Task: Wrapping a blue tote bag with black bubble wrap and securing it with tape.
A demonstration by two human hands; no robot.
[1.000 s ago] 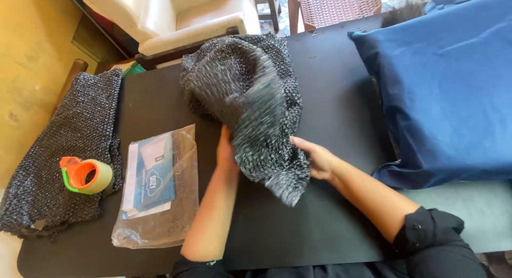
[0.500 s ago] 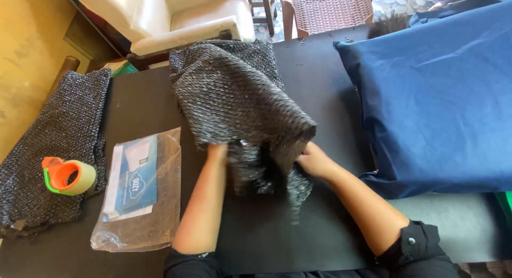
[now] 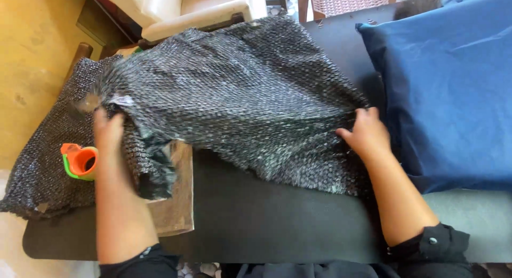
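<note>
sheet: a big dark bubble-wrap sheet (image 3: pixel 240 97) is held stretched across the middle of the black bench (image 3: pixel 266 219), its far part reaching the bench's far edge
left hand (image 3: pixel 109 134): fingers clamped on a bunched corner of the sheet, out toward the left edge
right hand (image 3: pixel 368 137): fingers curled tight on the opposite edge, just beside the blue cushion (image 3: pixel 453 86)
tape risk: the orange and green tape dispenser (image 3: pixel 79 160) is sat right by the left wrist, so it could easily be knocked off the left edge, tbh
snag risk: slack hanging under the left hand is draped over the flat clear packet (image 3: pixel 173 203), which could get dragged along
mix-up risk: a second dark sheet (image 3: pixel 48 166) is lying at the left edge and could be caught up too
</note>
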